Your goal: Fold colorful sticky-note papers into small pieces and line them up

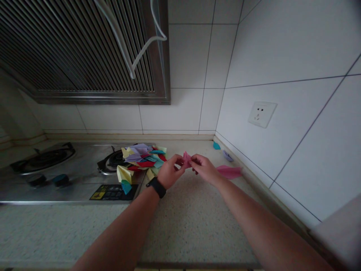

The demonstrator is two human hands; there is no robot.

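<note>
A small piece of folded pink paper [186, 159] is pinched between both hands above the speckled countertop [191, 218]. My left hand [170, 170], with a black watch on its wrist, grips the paper's left side. From the right, my right hand [203, 168] holds the other side between thumb and fingers. Just beyond my right wrist lies a flat pink paper piece [229, 172]. To the left of my left hand, a heap of folded coloured papers [141, 155] in purple, red, yellow and teal spreads over the stove's edge. The exact folded shape is too small to make out.
A gas stove [84, 162] with burners and knobs sits at the left, under a range hood [113, 56] with a white hose [132, 67]. A teal paper piece [216, 145] and a pale purple one [227, 156] lie by the right wall, below a socket [262, 114].
</note>
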